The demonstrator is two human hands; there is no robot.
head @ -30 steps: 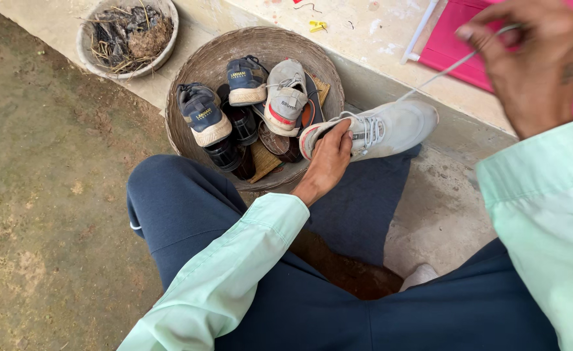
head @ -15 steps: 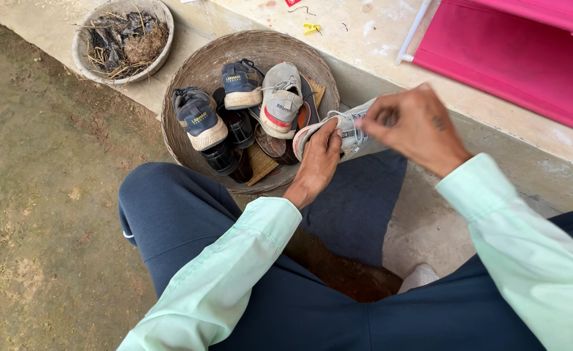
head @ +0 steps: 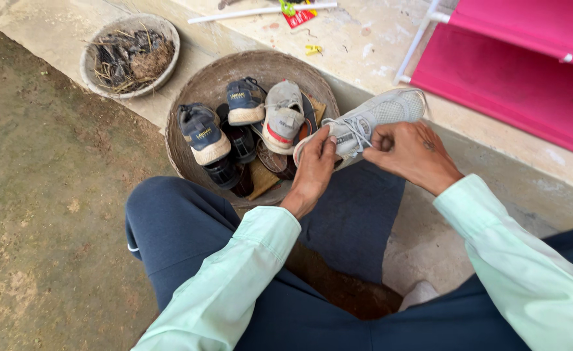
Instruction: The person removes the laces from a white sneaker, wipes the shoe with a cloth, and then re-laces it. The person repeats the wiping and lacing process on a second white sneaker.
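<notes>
A light grey sneaker [head: 381,116] with white laces is held over my lap, its toe pointing right. My left hand [head: 315,166] grips its heel end. At the lacing, my right hand [head: 411,151] has its fingers pinched on the white lace [head: 355,130]. Just left of the shoe stands a round woven basket [head: 202,88] with several shoes in it: two dark blue sneakers [head: 201,133] with tan soles, a grey and red sneaker [head: 282,117] and dark sandals. My pale green sleeves and dark blue trousers fill the lower frame.
A smaller bowl [head: 130,58] of dry twigs and roots sits at the upper left on a concrete step. A pink fabric rack [head: 527,71] with white tubes stands at the upper right. A white stick and small scraps lie on the concrete behind the basket. Bare earth lies left.
My right hand, which was raised high with the lace pulled taut, has come down onto the sneaker's lacing. The left hand has kept its hold on the shoe.
</notes>
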